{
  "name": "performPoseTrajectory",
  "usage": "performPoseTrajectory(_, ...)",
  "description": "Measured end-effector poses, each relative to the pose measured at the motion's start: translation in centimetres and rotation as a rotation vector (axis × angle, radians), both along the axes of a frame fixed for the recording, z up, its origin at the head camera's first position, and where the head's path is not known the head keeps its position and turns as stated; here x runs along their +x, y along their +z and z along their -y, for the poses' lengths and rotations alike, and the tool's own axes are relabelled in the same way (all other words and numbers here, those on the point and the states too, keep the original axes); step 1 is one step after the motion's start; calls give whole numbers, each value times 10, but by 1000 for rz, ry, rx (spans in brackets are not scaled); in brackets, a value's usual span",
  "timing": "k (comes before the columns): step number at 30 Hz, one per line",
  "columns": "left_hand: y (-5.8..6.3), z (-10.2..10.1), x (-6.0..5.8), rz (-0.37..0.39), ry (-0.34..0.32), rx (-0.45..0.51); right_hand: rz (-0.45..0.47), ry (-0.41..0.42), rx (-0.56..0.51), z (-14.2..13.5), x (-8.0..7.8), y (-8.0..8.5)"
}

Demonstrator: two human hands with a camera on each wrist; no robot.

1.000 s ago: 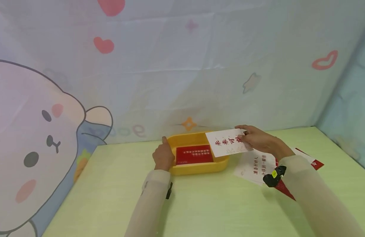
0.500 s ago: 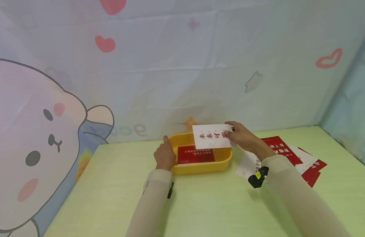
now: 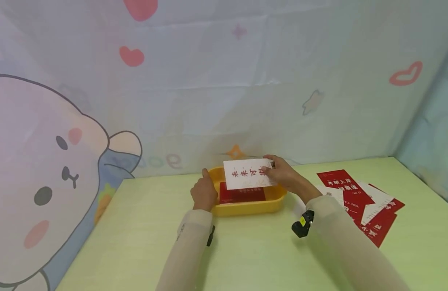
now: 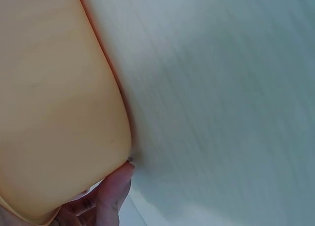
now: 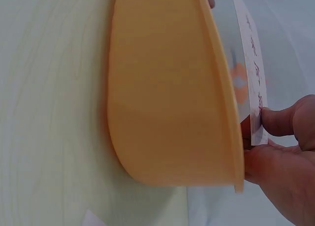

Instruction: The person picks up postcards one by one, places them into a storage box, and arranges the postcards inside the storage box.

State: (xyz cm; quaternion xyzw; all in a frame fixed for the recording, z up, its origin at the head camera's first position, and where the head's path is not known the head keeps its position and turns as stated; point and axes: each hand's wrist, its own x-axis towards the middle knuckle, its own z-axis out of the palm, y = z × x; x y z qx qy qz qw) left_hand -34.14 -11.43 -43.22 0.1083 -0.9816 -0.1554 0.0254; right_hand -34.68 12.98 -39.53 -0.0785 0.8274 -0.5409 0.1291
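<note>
My left hand grips the left end of a yellow plastic tray on the table. In the left wrist view, its fingers curl round the tray's end. A red card with white writing lies inside the tray. Over the opening, my right hand pinches the right end of a white card with red characters. The right wrist view puts this white card above the tray's rim, thumb on its printed face. It partly hides the red card and the tray's far side.
Several red and white cards overlap on the pale green table to the right, partly behind my right forearm. A cloth backdrop with cartoon prints hangs right behind the tray.
My right hand has carried the white card leftward until it is over the tray. More of the cards on the right are uncovered. My left hand keeps its grip on the tray.
</note>
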Motion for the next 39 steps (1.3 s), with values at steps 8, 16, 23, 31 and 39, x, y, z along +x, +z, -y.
performPoseTrajectory(8,-5,1,-2,-51,3,-24,-16,-9,25,15,0,-11)
performPoseTrajectory(16,0,-3,5,-45,-10,-20,-59,-5,70,23,2,-23)
performPoseTrajectory(23,1,-2,3,-32,6,-28,-96,-18,120,32,1,-27)
performPoseTrajectory(31,1,-2,5,-18,1,-31,-72,-65,174,35,3,-28)
performPoseTrajectory(39,-2,-1,1,-27,-9,-16,-96,-85,207,38,3,-28)
